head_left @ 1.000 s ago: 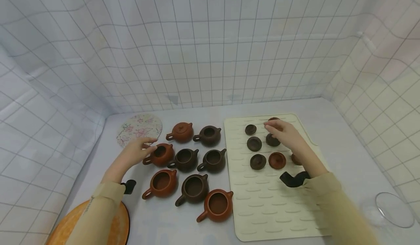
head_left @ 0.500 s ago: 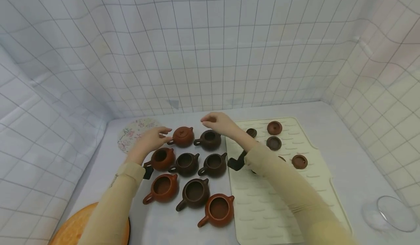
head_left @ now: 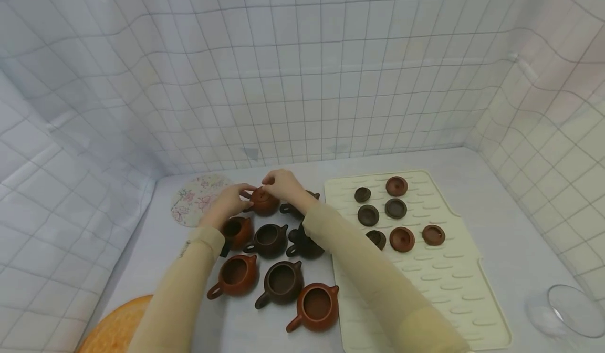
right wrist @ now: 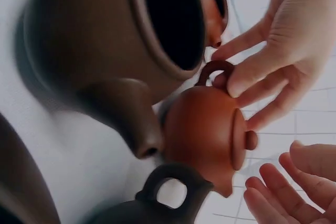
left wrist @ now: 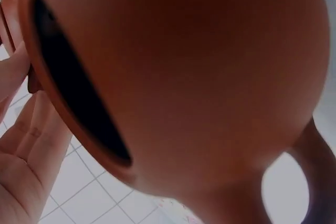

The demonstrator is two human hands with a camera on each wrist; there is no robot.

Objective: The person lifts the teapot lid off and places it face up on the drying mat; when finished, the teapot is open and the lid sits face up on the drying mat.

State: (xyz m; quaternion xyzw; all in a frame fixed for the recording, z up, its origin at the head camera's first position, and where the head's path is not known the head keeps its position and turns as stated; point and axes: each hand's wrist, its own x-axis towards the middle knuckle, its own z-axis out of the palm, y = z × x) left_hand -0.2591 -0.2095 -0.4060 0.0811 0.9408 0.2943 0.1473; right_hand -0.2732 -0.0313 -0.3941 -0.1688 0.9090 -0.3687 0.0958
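A small reddish-brown clay teapot [head_left: 264, 204] with its lid on stands at the back of the group. My left hand [head_left: 228, 204] is at its handle; in the right wrist view the thumb and a finger pinch that handle [right wrist: 209, 70]. My right hand [head_left: 287, 187] hovers at the lid side, its loosely bent fingers apart from the lid knob [right wrist: 251, 140]. Close to the left wrist camera, a lidless reddish teapot [left wrist: 210, 87] fills most of the view. A dark lidless teapot [right wrist: 84, 40] looms near the right wrist camera.
Several lidless teapots, including a dark one [head_left: 282, 283] and a reddish one [head_left: 317, 307], stand in front. Several loose lids lie on a cream mat [head_left: 454, 290]. A floral round mat [head_left: 194, 206], an orange round board [head_left: 118, 326] and a clear glass [head_left: 567, 311] lie around.
My right hand has swung left from the lids on the mat to the lidded teapot. My left hand has moved right and up from the reddish lidless teapot to the lidded one's handle.
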